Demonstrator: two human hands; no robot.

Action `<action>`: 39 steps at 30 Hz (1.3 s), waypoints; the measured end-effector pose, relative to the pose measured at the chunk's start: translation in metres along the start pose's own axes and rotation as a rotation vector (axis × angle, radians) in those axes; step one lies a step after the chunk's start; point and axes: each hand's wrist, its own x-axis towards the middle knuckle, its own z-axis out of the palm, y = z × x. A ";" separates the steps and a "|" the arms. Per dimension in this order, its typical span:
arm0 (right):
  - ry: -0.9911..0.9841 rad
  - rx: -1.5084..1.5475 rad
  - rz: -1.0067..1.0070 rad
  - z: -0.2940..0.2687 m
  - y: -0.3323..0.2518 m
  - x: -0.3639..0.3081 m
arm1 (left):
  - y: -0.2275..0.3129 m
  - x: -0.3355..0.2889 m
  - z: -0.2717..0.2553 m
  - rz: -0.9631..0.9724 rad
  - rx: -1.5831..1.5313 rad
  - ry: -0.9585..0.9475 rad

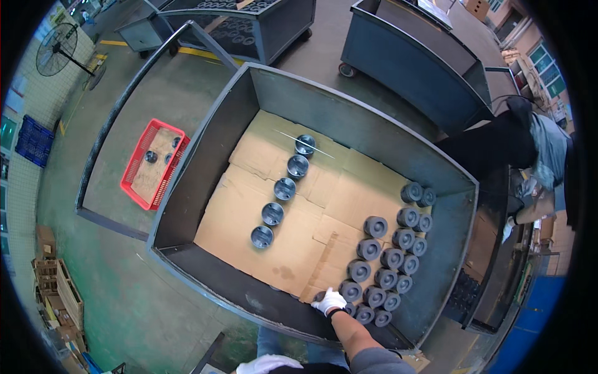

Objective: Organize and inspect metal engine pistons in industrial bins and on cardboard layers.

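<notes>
My right hand, in a white glove, reaches into the near side of a grey metal cart. Its fingers are closed round a dark grey piston, mostly covered by the glove, at the cardboard's edge. Just right of it, several pistons stand closed end up in rows. Farther left, a line of several pistons sits with hollow ends up, and a thin rod crosses the farthest one. Low in the picture is my gloved left hand, outside the cart near my body; its fingers are not clear.
Brown cardboard lines the cart's floor, with high walls around it. Left of the cart, a red basket holds a few parts inside a metal frame. Other carts stand beyond. A person works at the right.
</notes>
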 end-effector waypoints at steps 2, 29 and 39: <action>-0.062 -0.088 0.044 0.010 -0.011 0.007 | 0.007 0.001 0.002 -0.320 0.017 0.022; -1.682 1.244 -1.210 -0.088 -0.101 -0.370 | 0.031 -0.231 -0.008 0.822 0.197 1.000; -1.383 -0.045 -1.329 -0.058 -0.207 -0.526 | -0.003 -0.334 0.014 1.350 -1.050 0.806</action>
